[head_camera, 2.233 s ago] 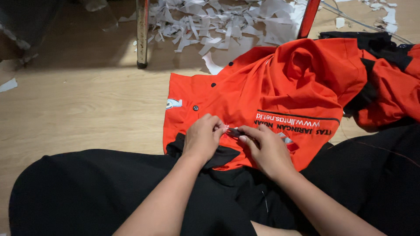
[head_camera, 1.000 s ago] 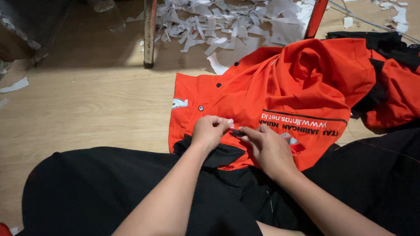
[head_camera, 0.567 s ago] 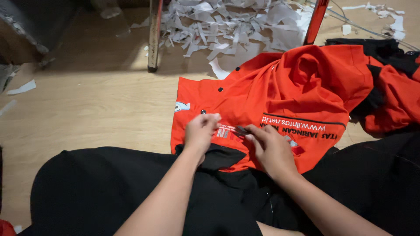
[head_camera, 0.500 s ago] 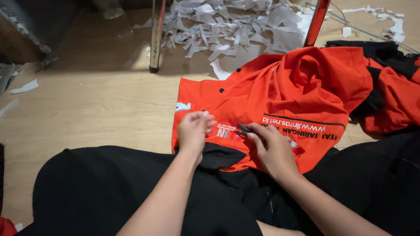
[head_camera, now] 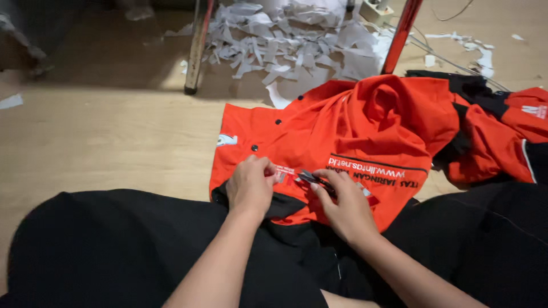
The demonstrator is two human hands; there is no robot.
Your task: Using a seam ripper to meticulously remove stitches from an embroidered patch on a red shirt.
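An orange shirt point(head_camera: 365, 131) with black trim and small dark buttons lies spread on the wooden floor, its lower edge over my lap. My left hand point(head_camera: 251, 185) pinches the shirt fabric near a small sewn label. My right hand point(head_camera: 342, 202) grips a small dark cutting tool point(head_camera: 314, 179), its tip on the fabric between the two hands. White printed lettering runs across the shirt just right of my right hand.
My black-clad legs point(head_camera: 114, 251) fill the lower frame. A pile of white paper scraps point(head_camera: 291, 40) lies beyond the shirt, between a metal leg point(head_camera: 195, 51) and a red leg point(head_camera: 402, 34). More orange and black garments point(head_camera: 502, 125) lie at the right.
The left hand has shifted slightly left along the shirt edge, uncovering the small label. My right hand has stayed on the tool at the same spot. The view has tilted a little.
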